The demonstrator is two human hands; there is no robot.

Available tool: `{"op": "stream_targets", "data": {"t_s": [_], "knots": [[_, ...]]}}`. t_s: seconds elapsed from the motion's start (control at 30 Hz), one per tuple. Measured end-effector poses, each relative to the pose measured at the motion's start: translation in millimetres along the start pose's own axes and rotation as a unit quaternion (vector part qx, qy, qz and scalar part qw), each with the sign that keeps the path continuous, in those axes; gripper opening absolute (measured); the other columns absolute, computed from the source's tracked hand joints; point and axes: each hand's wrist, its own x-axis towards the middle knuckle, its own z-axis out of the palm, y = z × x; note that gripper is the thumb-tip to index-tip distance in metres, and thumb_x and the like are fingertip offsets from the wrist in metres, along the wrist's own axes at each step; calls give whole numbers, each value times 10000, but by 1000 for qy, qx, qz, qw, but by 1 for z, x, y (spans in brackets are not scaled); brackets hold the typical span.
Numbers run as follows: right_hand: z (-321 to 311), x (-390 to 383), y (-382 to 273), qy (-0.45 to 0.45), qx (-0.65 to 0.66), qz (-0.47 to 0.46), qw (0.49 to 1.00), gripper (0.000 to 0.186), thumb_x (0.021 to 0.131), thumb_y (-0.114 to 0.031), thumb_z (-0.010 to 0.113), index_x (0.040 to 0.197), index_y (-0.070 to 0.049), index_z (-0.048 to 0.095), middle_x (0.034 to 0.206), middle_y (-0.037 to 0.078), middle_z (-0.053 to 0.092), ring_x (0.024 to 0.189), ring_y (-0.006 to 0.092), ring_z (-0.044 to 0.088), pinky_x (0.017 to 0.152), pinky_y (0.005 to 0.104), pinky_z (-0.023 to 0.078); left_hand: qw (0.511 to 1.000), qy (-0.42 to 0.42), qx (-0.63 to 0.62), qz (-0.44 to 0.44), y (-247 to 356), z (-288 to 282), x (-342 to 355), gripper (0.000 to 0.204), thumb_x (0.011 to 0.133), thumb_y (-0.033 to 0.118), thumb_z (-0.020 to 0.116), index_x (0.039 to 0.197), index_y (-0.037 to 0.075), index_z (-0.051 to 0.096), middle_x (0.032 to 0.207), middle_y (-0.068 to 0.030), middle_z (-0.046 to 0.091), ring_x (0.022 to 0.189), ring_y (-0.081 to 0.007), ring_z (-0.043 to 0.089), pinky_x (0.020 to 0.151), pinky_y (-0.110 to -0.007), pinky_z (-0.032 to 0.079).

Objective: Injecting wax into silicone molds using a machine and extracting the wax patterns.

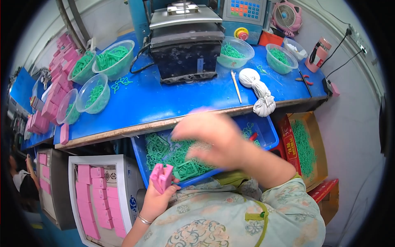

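Observation:
My left hand (154, 201), low and left of centre, is closed around a pink block-like piece (161, 178) with a gap down its middle. Whether that is one slotted piece or two pressed together, I cannot tell. Over the blue tray (141, 158), my right hand (214, 138) is blurred by motion; thumb and fingers stand apart, and nothing shows between them. A pinkish smear just above that hand is too blurred to name. Tangled thin green strips (158, 150) and a few flat green pieces fill the tray, partly hidden by my right hand and forearm.
On the blue table (173, 101) stand a dark machine (185, 57), several clear bowls of green pieces, a white cloth bundle (260, 92) and pliers (305, 80). A white-framed box of pink blocks (119, 164) is at lower left; a carton of green strips (302, 144) is at right.

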Motion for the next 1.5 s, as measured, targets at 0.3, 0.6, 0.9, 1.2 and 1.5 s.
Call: {"op": "stream_targets", "data": {"t_s": [0.3, 0.6, 0.9, 1.2, 1.5], "knots": [[69, -46, -37, 18, 104, 32, 994, 280, 779, -268, 625, 964, -61, 589, 940, 85, 539, 826, 271, 516, 735, 370, 405, 974, -22, -226, -6, 10, 0, -6, 839, 653, 349, 787, 1259, 6, 319, 1147, -80, 466, 1106, -203, 480, 972, -369, 393], [93, -68, -44, -65, 219, 95, 969, 151, 753, -163, 660, 723, -52, 562, 631, 46, 484, 512, 185, 475, 486, 302, 393, 892, 25, -451, -18, 3, -1, 10, 506, 917, 439, 395, 1179, 5, 410, 813, -81, 482, 664, -138, 436, 650, -283, 397], [106, -65, -37, 13, 313, 330, 890, 107, 810, -85, 614, 851, -14, 545, 783, 51, 496, 626, 80, 513, 535, 249, 426, 929, 52, -365, -41, 0, 5, 1, 560, 915, 544, 242, 1153, 60, 394, 774, -123, 521, 537, -176, 470, 507, -308, 414], [111, -64, -35, 0, 372, 392, 841, 171, 858, -81, 556, 997, -1, 497, 865, 72, 473, 648, 115, 542, 559, 260, 467, 925, -21, -373, -65, 0, 2, 2, 614, 916, 550, 208, 1188, 31, 393, 753, -149, 531, 567, -213, 502, 547, -326, 434], [123, -69, -36, 17, 261, 343, 902, 165, 882, -126, 510, 968, 14, 496, 921, 128, 497, 897, 231, 533, 790, 319, 423, 996, 58, -47, 52, -14, 1, 1, 543, 945, 469, 253, 1227, 15, 353, 1081, -122, 498, 943, -181, 526, 820, -329, 434]]}}
